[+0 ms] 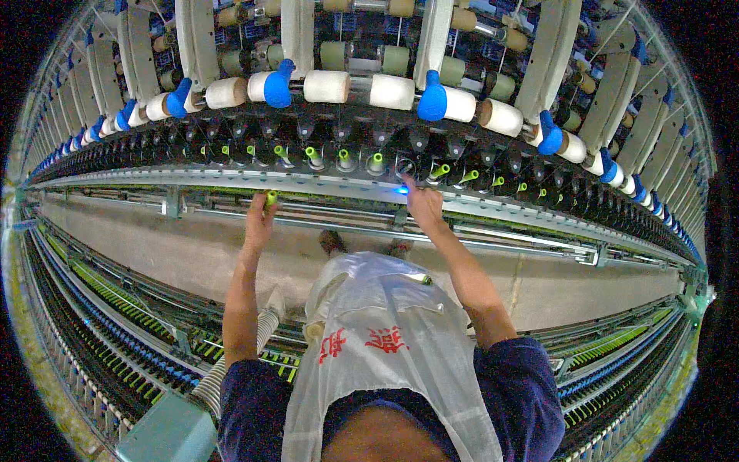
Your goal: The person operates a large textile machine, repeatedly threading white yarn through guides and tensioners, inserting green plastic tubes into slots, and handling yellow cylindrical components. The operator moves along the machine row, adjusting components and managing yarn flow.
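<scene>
My left hand [260, 219] is closed around a yellow-green bobbin tube [270, 200], held upright just in front of the machine's grey rail [308, 185]. To the right, my right hand [425, 206] reaches up to the spindle row with its index finger stretched out and the other fingers partly curled. That fingertip is at or very near a spindle position [406, 165] where no green tube top shows. A small blue light [402, 190] glows beside the finger. Bobbins with green tops stand on both sides, one upright [376, 163] and one leaning [439, 172].
Above the spindles run white rollers [326, 86] with blue clips [433, 95] on grey arms. Another tube end [426, 280] pokes from my apron pocket [400, 289]. Behind me stands a second machine row with green bobbins [100, 285], a ribbed hose [265, 327] and a grey-green box [169, 431].
</scene>
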Demonstrator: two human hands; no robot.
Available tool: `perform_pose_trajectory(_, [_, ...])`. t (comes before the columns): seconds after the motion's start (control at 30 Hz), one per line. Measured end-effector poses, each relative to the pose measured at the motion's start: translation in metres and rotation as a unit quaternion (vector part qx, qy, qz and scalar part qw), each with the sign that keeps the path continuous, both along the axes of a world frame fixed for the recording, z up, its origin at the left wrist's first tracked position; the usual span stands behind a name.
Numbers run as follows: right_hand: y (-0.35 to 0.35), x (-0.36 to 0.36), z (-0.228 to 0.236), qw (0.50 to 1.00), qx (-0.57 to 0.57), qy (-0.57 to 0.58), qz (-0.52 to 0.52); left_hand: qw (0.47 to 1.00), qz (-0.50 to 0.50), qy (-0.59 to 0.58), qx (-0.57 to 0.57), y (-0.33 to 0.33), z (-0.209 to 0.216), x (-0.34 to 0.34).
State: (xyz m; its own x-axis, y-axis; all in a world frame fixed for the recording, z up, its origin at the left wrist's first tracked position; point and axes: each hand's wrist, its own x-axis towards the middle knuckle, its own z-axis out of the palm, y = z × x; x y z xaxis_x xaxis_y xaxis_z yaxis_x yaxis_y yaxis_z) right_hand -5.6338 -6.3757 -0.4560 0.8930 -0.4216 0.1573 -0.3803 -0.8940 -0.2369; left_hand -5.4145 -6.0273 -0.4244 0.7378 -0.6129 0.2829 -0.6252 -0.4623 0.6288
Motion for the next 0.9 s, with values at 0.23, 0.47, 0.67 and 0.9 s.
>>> perform_pose_trajectory(0.23, [0.005,0.019,0.023,0.965,0.124,-0.174,-0.151,0.974,0.062,0.162,-0.147,-0.074,0.075,-0.042])
perform_pose_trajectory(0.47, [-0.016,0.053,0.137,0.898,0.344,-0.237,-0.136,0.956,-0.174,0.151,-0.182,-0.212,0.146,-0.106])
perform_pose_trajectory(0.67, [-0.012,0.029,0.264,0.843,0.481,-0.237,-0.03,0.985,-0.108,0.114,0.07,-0.276,0.085,-0.121])
perform_pose_trajectory(0.9, [0.002,0.022,0.337,0.848,0.484,-0.208,0.053,0.995,-0.027,0.079,0.055,-0.284,0.02,-0.14])
